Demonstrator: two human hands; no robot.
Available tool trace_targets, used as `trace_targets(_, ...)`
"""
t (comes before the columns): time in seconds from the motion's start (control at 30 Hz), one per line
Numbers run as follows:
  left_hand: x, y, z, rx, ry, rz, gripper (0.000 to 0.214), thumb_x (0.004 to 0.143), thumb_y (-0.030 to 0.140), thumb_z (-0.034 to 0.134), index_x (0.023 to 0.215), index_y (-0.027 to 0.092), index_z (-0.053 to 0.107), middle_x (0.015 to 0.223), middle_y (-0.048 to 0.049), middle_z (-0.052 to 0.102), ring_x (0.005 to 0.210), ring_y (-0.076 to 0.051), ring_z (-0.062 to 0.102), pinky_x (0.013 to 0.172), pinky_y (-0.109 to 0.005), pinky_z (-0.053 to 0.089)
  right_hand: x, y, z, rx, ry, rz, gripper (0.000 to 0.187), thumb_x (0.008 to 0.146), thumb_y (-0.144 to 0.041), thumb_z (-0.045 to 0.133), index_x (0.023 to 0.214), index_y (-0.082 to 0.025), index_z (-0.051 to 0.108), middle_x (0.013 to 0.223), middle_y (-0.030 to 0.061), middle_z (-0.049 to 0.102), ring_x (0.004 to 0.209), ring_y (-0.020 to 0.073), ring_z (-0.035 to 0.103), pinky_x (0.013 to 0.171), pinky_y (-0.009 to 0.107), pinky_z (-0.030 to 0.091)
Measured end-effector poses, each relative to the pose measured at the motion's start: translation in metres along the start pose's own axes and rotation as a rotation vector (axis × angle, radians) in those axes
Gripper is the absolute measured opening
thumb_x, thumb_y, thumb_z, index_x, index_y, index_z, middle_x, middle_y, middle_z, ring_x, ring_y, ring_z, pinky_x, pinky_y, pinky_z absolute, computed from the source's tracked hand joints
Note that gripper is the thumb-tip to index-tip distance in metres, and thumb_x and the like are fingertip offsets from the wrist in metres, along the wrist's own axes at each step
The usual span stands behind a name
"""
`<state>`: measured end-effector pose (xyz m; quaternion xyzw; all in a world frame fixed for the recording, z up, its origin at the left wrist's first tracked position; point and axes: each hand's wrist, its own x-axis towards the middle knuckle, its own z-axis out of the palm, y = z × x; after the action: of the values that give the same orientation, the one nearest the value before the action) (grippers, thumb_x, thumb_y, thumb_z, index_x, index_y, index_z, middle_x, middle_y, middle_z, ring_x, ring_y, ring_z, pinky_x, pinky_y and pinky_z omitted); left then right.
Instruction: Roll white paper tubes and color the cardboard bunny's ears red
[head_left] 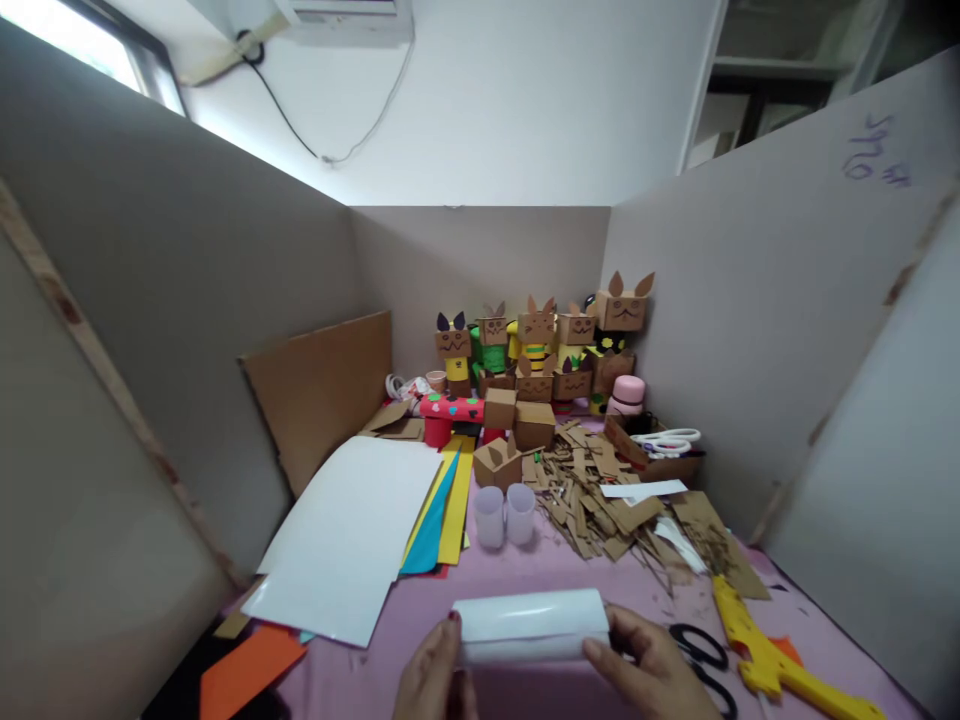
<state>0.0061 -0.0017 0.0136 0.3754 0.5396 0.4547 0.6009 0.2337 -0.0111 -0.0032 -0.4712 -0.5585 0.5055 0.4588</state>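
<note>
Near the front edge, a rolled tube of glossy white paper (pixel 532 622) lies level between my two hands, its long paper edge showing along the front. My left hand (pixel 435 670) is closed on the tube's left end, thumb on top and the other fingers partly hidden. At the opposite end, my right hand (pixel 649 665) pinches the tube with the thumb in front and fingers behind. Black-handled scissors (pixel 701 650) lie just beside my right hand. Beyond the tube stand two translucent plastic cups (pixel 490 517), side by side.
A yellow glue gun (pixel 787 665) lies at right, near a heap of cardboard scraps (pixel 589 490). White sheets (pixel 345 530) and coloured paper (pixel 454 510) spread leftward. Cardboard animal figures (pixel 536 330) stand at the back; a box with white scissors (pixel 664 450) sits right. Grey partitions (pixel 750 300) enclose the table.
</note>
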Motion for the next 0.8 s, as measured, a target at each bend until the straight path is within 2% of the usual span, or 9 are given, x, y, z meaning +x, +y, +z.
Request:
trace_targets(0.07,0.001,0.004,-0.005,0.035,-0.062,-0.005,0.066,0.062,0.086,0.045,0.054,0.021,0.045,0.031,0.0091,0.036,0.027,-0.004,0.025,0.039,-0.021,0.007,-0.002,-0.002,-0.004,0.006,-0.023,0.044,0.036,0.078,-0.052,0.065,0.090,-0.020,0.072,0.073,0.0016,0.064,0.068,0.0173,0.052,0.070,0.028,0.044)
trace_targets(0.1,0.002,0.006,-0.008,0.064,-0.086,0.009,0.065,0.064,0.085,0.044,0.053,0.021,0.044,0.031,0.0094,0.035,0.027,-0.004,0.023,0.039,-0.023,0.005,-0.003,-0.003,-0.006,0.004,-0.038,0.073,0.038,0.077,-0.054,0.066,0.091,-0.020,0.072,0.071,0.0007,0.062,0.063,0.0156,0.050,0.065,0.026,0.044)
trace_targets(0.23,0.003,0.010,-0.015,0.188,-0.109,0.057,0.061,0.061,0.080,0.056,0.052,0.021,0.044,0.034,0.0125,0.030,0.027,-0.003,0.019,0.039,-0.024,0.004,-0.004,-0.001,-0.010,0.005,-0.087,0.158,0.048,0.074,-0.062,0.065,0.092,-0.018,0.071,0.064,-0.0023,0.056,0.048,0.0094,0.043,0.047,0.021,0.035)
trace_targets(0.33,0.002,0.008,-0.015,0.198,-0.087,0.054,0.061,0.057,0.081,0.057,0.050,0.022,0.042,0.032,0.0125,0.031,0.028,-0.003,0.022,0.040,-0.023,0.007,-0.004,0.003,-0.008,0.042,-0.062,0.170,0.050,0.071,-0.065,0.066,0.084,-0.017,0.070,0.064,-0.0030,0.055,0.047,0.0080,0.044,0.046,0.020,0.034)
trace_targets(0.57,-0.002,0.005,-0.013,0.207,-0.073,0.050,0.064,0.054,0.085,0.053,0.051,0.022,0.043,0.028,0.0109,0.036,0.029,-0.005,0.025,0.040,-0.022,0.013,-0.009,0.001,0.000,0.100,0.106,0.117,0.047,0.066,-0.063,0.072,0.071,-0.016,0.068,0.056,-0.0053,0.052,0.048,0.0087,0.046,0.048,0.020,0.036)
trace_targets(0.8,-0.004,0.009,-0.013,0.248,-0.074,0.047,0.064,0.053,0.087,0.051,0.052,0.023,0.044,0.027,0.0090,0.041,0.031,-0.006,0.026,0.041,-0.022,0.016,-0.010,0.001,-0.002,0.061,0.063,0.134,0.044,0.068,-0.061,0.071,0.065,-0.018,0.064,0.055,-0.0049,0.051,0.049,0.0099,0.046,0.049,0.020,0.037)
